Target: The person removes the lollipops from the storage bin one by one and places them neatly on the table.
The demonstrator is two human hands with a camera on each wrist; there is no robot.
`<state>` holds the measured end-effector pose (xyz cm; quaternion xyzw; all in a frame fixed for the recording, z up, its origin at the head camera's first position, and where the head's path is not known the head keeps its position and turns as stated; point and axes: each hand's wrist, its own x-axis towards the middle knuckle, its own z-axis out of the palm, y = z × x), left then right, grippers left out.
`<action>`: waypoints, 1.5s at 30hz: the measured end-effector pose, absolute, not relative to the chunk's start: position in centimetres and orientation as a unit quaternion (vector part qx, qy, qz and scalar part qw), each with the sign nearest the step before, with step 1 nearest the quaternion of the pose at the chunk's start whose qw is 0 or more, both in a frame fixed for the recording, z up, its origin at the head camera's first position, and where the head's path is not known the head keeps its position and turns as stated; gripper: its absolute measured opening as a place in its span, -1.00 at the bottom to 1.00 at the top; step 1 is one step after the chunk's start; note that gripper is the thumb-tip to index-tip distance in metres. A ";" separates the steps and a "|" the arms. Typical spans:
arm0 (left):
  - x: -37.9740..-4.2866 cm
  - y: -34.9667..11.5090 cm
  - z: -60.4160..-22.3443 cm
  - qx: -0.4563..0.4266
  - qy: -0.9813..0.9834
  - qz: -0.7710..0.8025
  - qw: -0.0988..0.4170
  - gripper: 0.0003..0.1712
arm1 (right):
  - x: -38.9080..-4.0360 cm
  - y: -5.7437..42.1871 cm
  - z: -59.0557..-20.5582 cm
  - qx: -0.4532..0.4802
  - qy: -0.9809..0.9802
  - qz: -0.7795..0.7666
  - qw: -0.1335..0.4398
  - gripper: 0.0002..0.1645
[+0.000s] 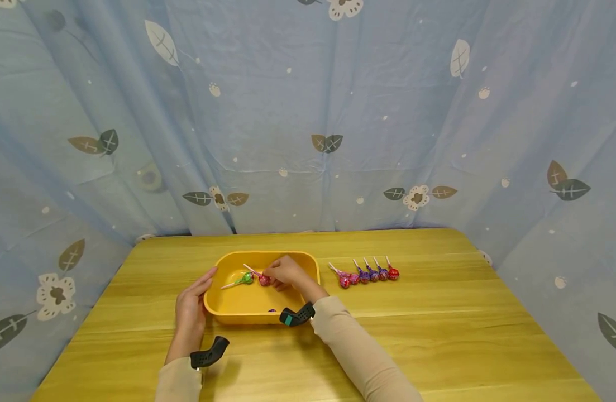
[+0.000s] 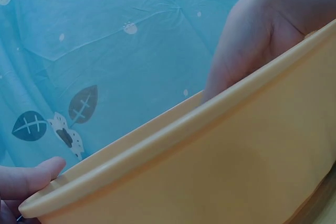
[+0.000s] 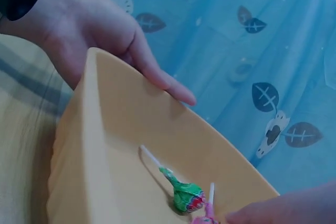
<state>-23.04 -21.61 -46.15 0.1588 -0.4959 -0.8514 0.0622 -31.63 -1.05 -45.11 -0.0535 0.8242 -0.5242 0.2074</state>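
A yellow plastic basin [image 1: 247,319] stands on the table. My left hand [image 1: 189,307] rests against its left wall with straight fingers, which lie along the rim in the right wrist view. Inside the basin, my right hand [image 1: 286,272] pinches a pink lollipop [image 1: 264,280] by its wrapped head, the white stick pointing up and left. Beside it lies a green lollipop [image 3: 185,195] with its stick toward the left wall. A dark-wrapped lollipop [image 1: 272,310] peeks out behind the front wall, mostly hidden. In the left wrist view the basin's wall hides my right fingertips.
To the right of the basin, several lollipops lie in a row on the wooden table [image 1: 438,324]: pink ones [image 1: 344,282] at the left, purple ones [image 1: 373,276] in the middle, a red one [image 1: 393,274] at the right end. A blue patterned curtain [image 1: 287,111] hangs behind.
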 end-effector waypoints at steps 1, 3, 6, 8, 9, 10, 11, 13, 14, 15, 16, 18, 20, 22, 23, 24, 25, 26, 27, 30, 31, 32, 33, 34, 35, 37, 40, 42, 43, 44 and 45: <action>-23.0 -21.6 -46.1 0.159 -0.496 -0.851 0.062 -0.65 | -31.6 -1.0 -45.2 -0.053 0.830 -0.516 0.206 -0.80; -23.0 -21.6 -46.1 0.159 -0.497 -0.851 0.062 -0.64 | -31.5 -1.1 -45.3 -0.053 0.840 -0.500 0.203 -0.81; -23.0 -21.6 -46.1 0.159 -0.498 -0.850 0.061 -0.63 | -31.4 -1.1 -45.3 -0.057 0.845 -0.493 0.201 -0.80; -23.0 -21.6 -46.1 0.159 -0.497 -0.851 0.060 -0.63 | -31.3 -1.1 -45.3 -0.064 0.849 -0.485 0.198 -0.80; -23.0 -21.6 -46.1 0.159 -0.496 -0.851 0.059 -0.63 | -31.3 -1.1 -45.3 -0.066 0.849 -0.485 0.198 -0.80; -23.0 -21.6 -46.1 0.159 -0.497 -0.851 0.059 -0.63 | -31.3 -1.0 -45.3 -0.068 0.849 -0.484 0.199 -0.79; -23.0 -21.6 -46.1 0.159 -0.498 -0.850 0.059 -0.63 | -31.2 -1.0 -45.3 -0.073 0.852 -0.480 0.197 -0.80; -23.0 -21.6 -46.1 0.161 -0.500 -0.849 0.060 -0.62 | -31.2 -1.0 -45.3 -0.077 0.855 -0.475 0.194 -0.81; -23.0 -21.6 -46.1 0.160 -0.504 -0.847 0.060 -0.62 | -31.2 -1.1 -45.3 -0.077 0.856 -0.473 0.192 -0.81; -23.0 -21.6 -46.1 0.162 -0.505 -0.845 0.060 -0.61 | -31.2 -1.1 -45.3 -0.076 0.858 -0.472 0.190 -0.82; -23.0 -21.6 -46.1 0.163 -0.507 -0.844 0.060 -0.61 | -31.2 -1.1 -45.3 -0.074 0.859 -0.470 0.188 -0.82; -23.0 -21.6 -46.1 0.166 -0.509 -0.843 0.059 -0.61 | -31.2 -1.2 -45.3 -0.071 0.861 -0.468 0.186 -0.83; -23.0 -21.5 -46.1 0.168 -0.511 -0.841 0.057 -0.60 | -31.2 -1.2 -45.3 -0.069 0.862 -0.467 0.185 -0.83; -23.0 -21.5 -46.0 0.169 -0.513 -0.840 0.056 -0.61 | -31.3 -1.2 -45.3 -0.070 0.862 -0.467 0.187 -0.84; -23.0 -21.5 -46.0 0.169 -0.514 -0.839 0.056 -0.61 | -31.3 -1.2 -45.3 -0.071 0.861 -0.467 0.188 -0.84; -23.0 -21.5 -46.1 0.169 -0.515 -0.839 0.056 -0.61 | -31.3 -1.1 -45.3 -0.074 0.860 -0.467 0.190 -0.84; -23.0 -21.5 -46.1 0.169 -0.515 -0.838 0.056 -0.61 | -31.4 -1.1 -45.3 -0.075 0.858 -0.470 0.193 -0.84; -23.0 -21.5 -46.0 0.169 -0.514 -0.839 0.056 -0.61 | -31.4 -1.0 -45.3 -0.074 0.852 -0.479 0.197 -0.84; -23.0 -21.5 -46.1 0.169 -0.514 -0.839 0.056 -0.61 | -31.4 -0.9 -45.2 -0.074 0.843 -0.492 0.203 -0.85; -23.0 -21.6 -46.1 0.164 -0.511 -0.842 0.057 -0.61 | -31.3 -0.6 -45.0 -0.075 0.800 -0.548 0.232 -0.84; -22.9 -21.6 -46.1 0.165 -0.510 -0.843 0.056 -0.61 | -31.3 -0.5 -44.9 -0.074 0.782 -0.569 0.244 -0.84; -22.9 -21.6 -46.1 0.165 -0.510 -0.842 0.055 -0.61 | -31.2 -0.3 -44.8 -0.071 0.764 -0.588 0.255 -0.83; -23.0 -21.7 -46.1 0.165 -0.509 -0.843 0.056 -0.61 | -31.2 -0.2 -44.7 -0.071 0.749 -0.603 0.265 -0.82; -23.0 -21.7 -46.1 0.166 -0.510 -0.842 0.056 -0.61 | -31.1 -0.1 -44.6 -0.070 0.737 -0.614 0.273 -0.81; -23.0 -21.7 -46.1 0.168 -0.510 -0.842 0.055 -0.61 | -31.0 0.1 -44.6 -0.069 0.728 -0.622 0.280 -0.80; -23.0 -21.7 -46.1 0.171 -0.511 -0.841 0.053 -0.61 | -30.8 0.3 -44.4 -0.067 0.720 -0.630 0.283 -0.79; -23.1 -21.7 -46.1 0.171 -0.514 -0.839 0.052 -0.61 | -30.4 0.7 -44.3 -0.071 0.715 -0.636 0.282 -0.79; -23.1 -21.7 -46.1 0.173 -0.514 -0.839 0.052 -0.61 | -30.0 0.9 -44.2 -0.079 0.712 -0.640 0.278 -0.79; -23.1 -21.7 -46.2 0.174 -0.513 -0.839 0.052 -0.61 | -29.8 1.1 -44.2 -0.084 0.709 -0.643 0.278 -0.78; -23.1 -21.7 -46.2 0.174 -0.512 -0.840 0.053 -0.60 | -29.7 1.2 -44.1 -0.090 0.706 -0.646 0.276 -0.78; -23.1 -21.7 -46.2 0.173 -0.510 -0.841 0.053 -0.60 | -29.5 1.4 -44.1 -0.095 0.701 -0.651 0.275 -0.77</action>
